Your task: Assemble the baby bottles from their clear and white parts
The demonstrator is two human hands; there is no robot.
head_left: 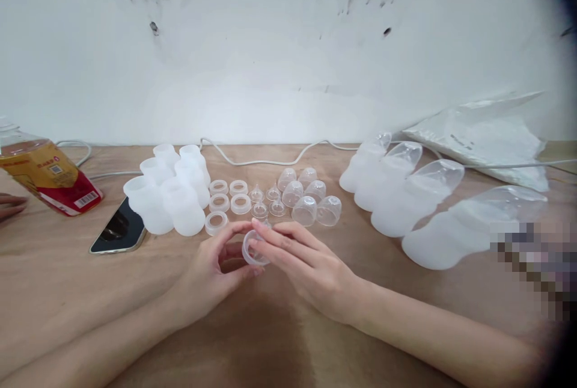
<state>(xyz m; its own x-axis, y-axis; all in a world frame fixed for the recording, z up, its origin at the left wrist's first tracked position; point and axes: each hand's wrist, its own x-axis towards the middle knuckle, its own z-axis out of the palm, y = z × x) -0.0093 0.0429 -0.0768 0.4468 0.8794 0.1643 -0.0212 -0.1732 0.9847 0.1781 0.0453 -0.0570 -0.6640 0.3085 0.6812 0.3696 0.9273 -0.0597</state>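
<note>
Just in front of the rows of bottle parts, my left hand (211, 267) is closed round a translucent baby bottle screw ring (247, 248), thumb below and fingers above. My right hand (311, 261) meets it from the right, its fingertips pressed over the ring's opening and rim. Those fingers cover much of the ring, and whether a teat sits inside cannot be made out. Behind my hands lie several loose screw rings (240, 204), several clear teats (276, 207) standing tip up, and several clear domed caps (305, 211).
White bottle bodies (183, 207) stand at left beside a phone (119, 228) and a tilted drink bottle (54, 171). Capped bottles (396, 207) line the right, near a plastic bag (487, 135). A cable (252, 162) runs along the wall. Another person's hand (9, 204) shows far left.
</note>
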